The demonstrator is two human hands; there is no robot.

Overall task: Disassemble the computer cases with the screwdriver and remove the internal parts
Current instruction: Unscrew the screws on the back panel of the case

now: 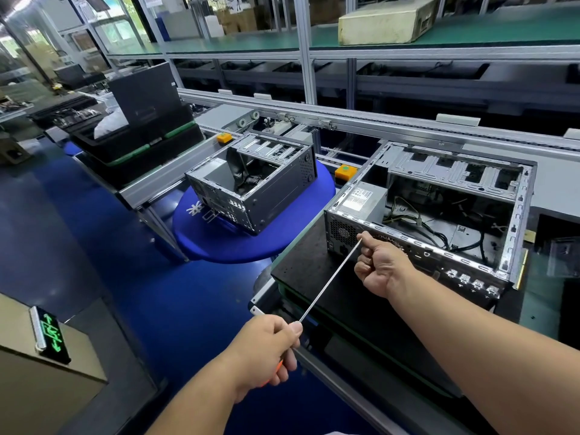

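An open grey computer case (514,233) lies on its side on a black pad (317,277), with a power supply (365,200) and loose cables inside. My left hand (266,353) grips the orange handle of a long screwdriver (329,281). Its thin shaft runs up and right to the case's rear panel by the fan grille. My right hand (379,268) is curled at the shaft's tip and pinches it against the case's rear edge. A second, emptier open case (276,189) stands on a blue round stool (251,243) to the left.
A conveyor rail (361,120) runs behind the cases, with orange buttons (345,171). Black trays (138,146) are stacked at the left. A beige box (386,23) sits on the upper green shelf. A cardboard box with a green sign (51,335) stands at lower left on the blue floor.
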